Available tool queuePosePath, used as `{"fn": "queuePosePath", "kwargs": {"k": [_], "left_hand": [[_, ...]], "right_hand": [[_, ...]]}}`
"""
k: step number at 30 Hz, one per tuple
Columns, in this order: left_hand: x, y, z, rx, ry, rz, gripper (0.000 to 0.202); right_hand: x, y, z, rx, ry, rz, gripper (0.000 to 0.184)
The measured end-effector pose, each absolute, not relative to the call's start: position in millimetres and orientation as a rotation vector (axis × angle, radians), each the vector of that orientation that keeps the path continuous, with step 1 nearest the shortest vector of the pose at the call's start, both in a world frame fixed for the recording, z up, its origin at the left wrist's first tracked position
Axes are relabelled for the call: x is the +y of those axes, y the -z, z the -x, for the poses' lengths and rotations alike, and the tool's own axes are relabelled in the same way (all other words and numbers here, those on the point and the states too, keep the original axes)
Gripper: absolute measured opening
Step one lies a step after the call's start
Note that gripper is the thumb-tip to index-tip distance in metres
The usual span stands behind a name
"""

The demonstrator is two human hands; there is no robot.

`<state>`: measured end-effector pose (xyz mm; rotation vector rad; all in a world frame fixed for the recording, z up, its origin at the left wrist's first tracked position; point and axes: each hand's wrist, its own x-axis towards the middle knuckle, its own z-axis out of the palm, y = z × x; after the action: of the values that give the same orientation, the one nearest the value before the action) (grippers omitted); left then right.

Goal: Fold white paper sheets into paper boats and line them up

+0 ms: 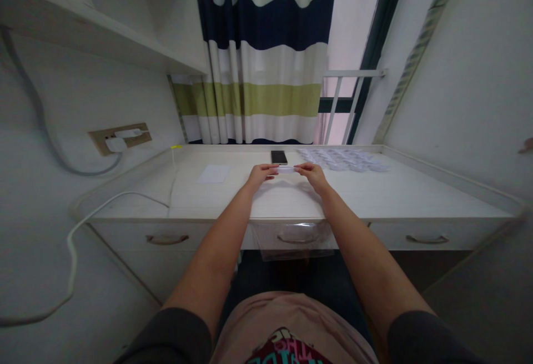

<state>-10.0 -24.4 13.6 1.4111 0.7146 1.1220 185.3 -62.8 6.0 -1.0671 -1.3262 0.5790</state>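
Note:
Between my two hands, just above the white desk, is a small white strip that looks like folded paper (286, 170). My left hand (263, 173) pinches its left end, and my right hand (310, 173) pinches its right end. Right behind the strip a dark phone (278, 156) lies flat on the desk. Several small white pieces (341, 160), maybe folded paper or wrapped packets, are laid out in rows beyond my right hand. To the left of my left hand rests a flat sheet of white paper (214, 174).
The white desk (375, 197) has drawers along its front. A clear plastic bag (291, 239) hangs from the front edge at the middle. A white cable (125, 193) crosses the left side. Striped curtains (262, 64) hang behind, and a shelf (104, 25) juts out at upper left.

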Motion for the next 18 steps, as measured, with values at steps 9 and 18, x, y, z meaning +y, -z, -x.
{"fn": "queuePosePath", "kwargs": {"k": [9, 18], "left_hand": [[-20.8, -11.8, 6.4, 0.721, -1.167, -1.439, 0.02], [-30.1, -10.8, 1.9, 0.703, -1.03, -1.546, 0.026]], "right_hand": [[-64.2, -8.0, -180.8, -1.295, -0.673, 1.0, 0.022], [-69.6, -8.5, -176.1, -1.229, -0.836, 0.94, 0.024]]}}
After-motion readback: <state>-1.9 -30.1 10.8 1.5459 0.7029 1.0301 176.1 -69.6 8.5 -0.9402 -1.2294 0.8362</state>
